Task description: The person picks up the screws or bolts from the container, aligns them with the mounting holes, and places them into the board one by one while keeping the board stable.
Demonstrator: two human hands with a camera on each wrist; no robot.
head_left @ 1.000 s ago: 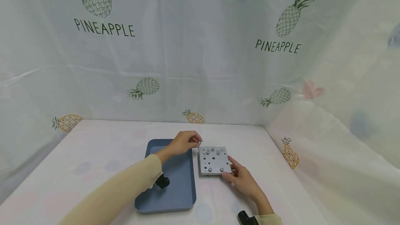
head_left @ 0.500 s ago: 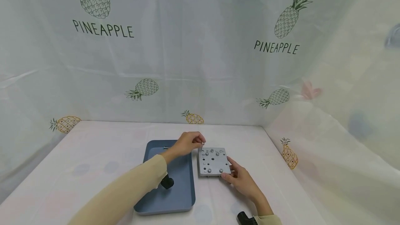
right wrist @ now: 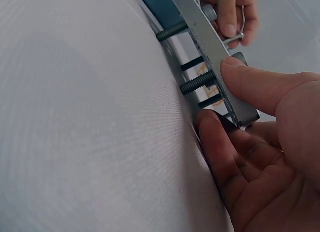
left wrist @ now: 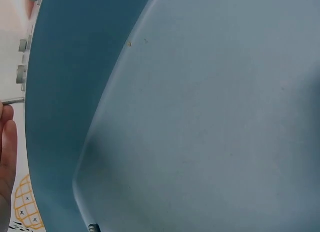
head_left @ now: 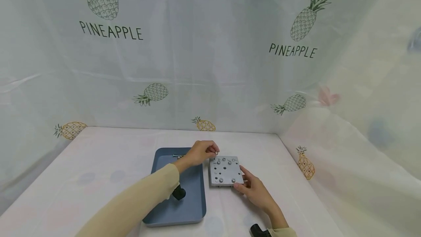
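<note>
My left hand pinches a thin silver screw over the far left corner of a square metal plate. In the left wrist view the screw's shank reaches from the fingertips toward the plate, partly hidden by the tray wall. Several bolts sit in the plate, heads up. Seen from the right wrist, their threaded shanks stick out underneath. My right hand holds the plate's near right corner, thumb on the upper face and fingers at the edge and below. Whether the screw's tip is in a hole I cannot tell.
A blue-grey tray stands left of the plate, under the left forearm. Loose screws lie at its far end, partly behind the left wrist. A pale cloth covers the table, and pineapple-print curtains hang behind and to the right.
My left hand has moved right with the screw, from beside the plate's far left corner to over it. More screws show in the tray. The right hand keeps its hold.
</note>
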